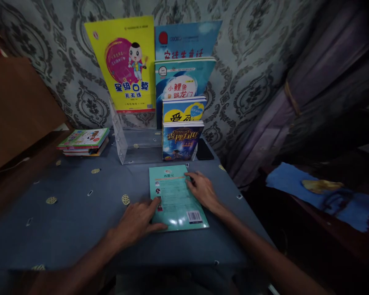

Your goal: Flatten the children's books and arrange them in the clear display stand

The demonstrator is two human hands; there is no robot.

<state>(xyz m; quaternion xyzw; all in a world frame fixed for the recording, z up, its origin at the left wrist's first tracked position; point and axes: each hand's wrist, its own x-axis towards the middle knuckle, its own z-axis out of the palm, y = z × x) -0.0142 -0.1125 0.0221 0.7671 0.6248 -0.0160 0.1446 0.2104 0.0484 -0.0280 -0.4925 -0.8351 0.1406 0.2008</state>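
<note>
A teal-green book [175,200] lies flat on the cloth-covered table, its back cover with a barcode facing up. My left hand [138,221] rests at its lower left, thumb and forefinger spread apart and touching the cover. On the opposite side, my right hand [203,190] lies against the upper right edge, fingers stretched toward the cover and the lower ones partly hidden. Behind the book stands a clear acrylic rack [141,155]. In it are a yellow workbook [129,65] at the back left and, stepped on the right, several books, with a dark blue book [181,141] in front.
A small stack of books [84,141] sits at the table's back left, near a brown board [18,110]. A black phone [204,150] lies right of the rack. A purple curtain [264,98] hangs at right; a blue cloth [320,194] lies beyond the table's right edge.
</note>
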